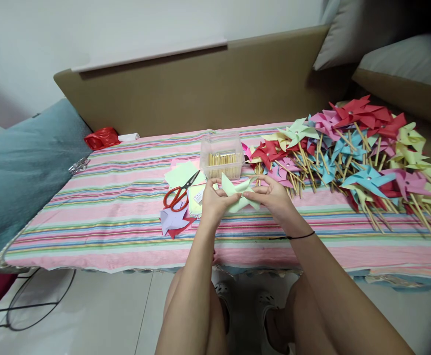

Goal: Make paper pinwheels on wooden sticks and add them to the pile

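Note:
A pale green paper pinwheel (232, 188) without a stick is held between my two hands over the striped cloth. My left hand (215, 199) grips its left side, the thumb pressed near the middle. On the other side my right hand (273, 196) pinches it, its thumb also close to the centre. Just left of my left hand lie red-handled scissors (180, 191) on sheets of coloured paper (181, 173). Behind the pinwheel stands a clear plastic box (220, 143) with many short wooden sticks (224, 159) in it.
A large heap of finished pinwheels on sticks (368, 180) covers the right side of the striped cloth (100, 207). Loose purple and red paper shapes (172, 220) lie left of my hands. A red plastic bag (102, 138) and a blue cushion (34, 162) are at the far left.

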`<state>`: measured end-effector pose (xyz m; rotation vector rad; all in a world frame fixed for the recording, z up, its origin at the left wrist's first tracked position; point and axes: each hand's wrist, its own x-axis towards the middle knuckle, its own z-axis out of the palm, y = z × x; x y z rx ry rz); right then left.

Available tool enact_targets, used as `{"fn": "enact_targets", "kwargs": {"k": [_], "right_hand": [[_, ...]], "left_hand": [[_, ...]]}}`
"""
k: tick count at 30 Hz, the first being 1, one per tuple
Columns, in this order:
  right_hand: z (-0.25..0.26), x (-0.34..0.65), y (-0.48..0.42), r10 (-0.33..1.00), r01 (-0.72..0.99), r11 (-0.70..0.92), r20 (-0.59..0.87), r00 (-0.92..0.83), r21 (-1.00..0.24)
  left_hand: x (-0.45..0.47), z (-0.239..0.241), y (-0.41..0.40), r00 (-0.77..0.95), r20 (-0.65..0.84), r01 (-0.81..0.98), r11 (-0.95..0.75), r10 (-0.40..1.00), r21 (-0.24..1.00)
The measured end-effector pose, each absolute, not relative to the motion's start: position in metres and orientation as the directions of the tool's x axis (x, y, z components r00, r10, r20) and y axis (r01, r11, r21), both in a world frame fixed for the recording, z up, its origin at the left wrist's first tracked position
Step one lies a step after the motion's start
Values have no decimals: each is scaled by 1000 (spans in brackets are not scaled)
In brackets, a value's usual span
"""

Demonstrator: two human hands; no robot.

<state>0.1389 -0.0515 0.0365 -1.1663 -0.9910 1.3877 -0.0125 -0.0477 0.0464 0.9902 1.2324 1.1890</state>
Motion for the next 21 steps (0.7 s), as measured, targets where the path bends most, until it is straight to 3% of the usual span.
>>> {"fn": "enact_targets", "kwargs": {"k": [9, 21], "right_hand": [[37, 139, -52, 990, -182, -135, -141, 25, -974], [38, 144, -51, 983, -241, -167, -144, -113, -956]], "left_hand": [[-12, 45, -46, -76, -147, -101, 139, 986, 985], [-16, 47, -48, 12, -177, -136, 177, 984, 975]]}}
